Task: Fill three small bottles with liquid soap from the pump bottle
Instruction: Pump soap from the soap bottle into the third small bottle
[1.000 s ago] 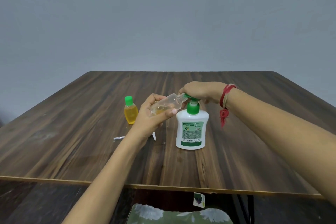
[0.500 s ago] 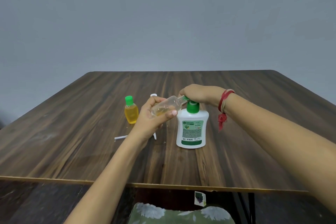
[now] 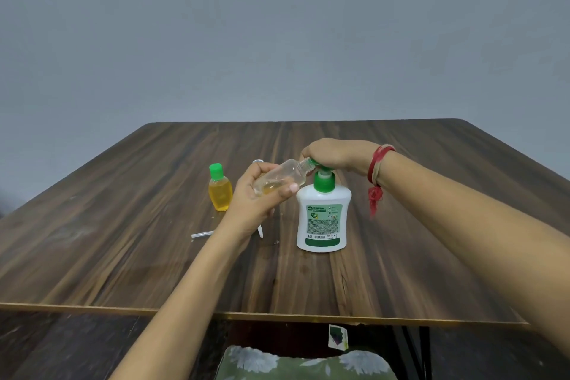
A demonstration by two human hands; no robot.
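The white pump bottle [image 3: 324, 219] with a green pump stands upright at the table's middle. My right hand [image 3: 337, 154] lies curled over the pump head, whose white stem shows below it. My left hand [image 3: 256, 194] grips a small clear bottle [image 3: 279, 177], tilted, its open mouth held against the pump nozzle. A little yellow liquid sits in its lower end. Left of it stands a small bottle of yellow soap with a green cap [image 3: 220, 191]. A white-topped object [image 3: 257, 161] peeks out behind my left hand, mostly hidden.
The brown wooden table [image 3: 123, 241] runs to its front edge near me. A thin white tube [image 3: 202, 234] lies on it below my left wrist, and a second white piece [image 3: 260, 230] shows beside that wrist. A grey wall stands behind.
The pump head sat down on its collar half a second ago; it now stands higher with the white stem showing. Both hands and the clear bottle have stayed in place.
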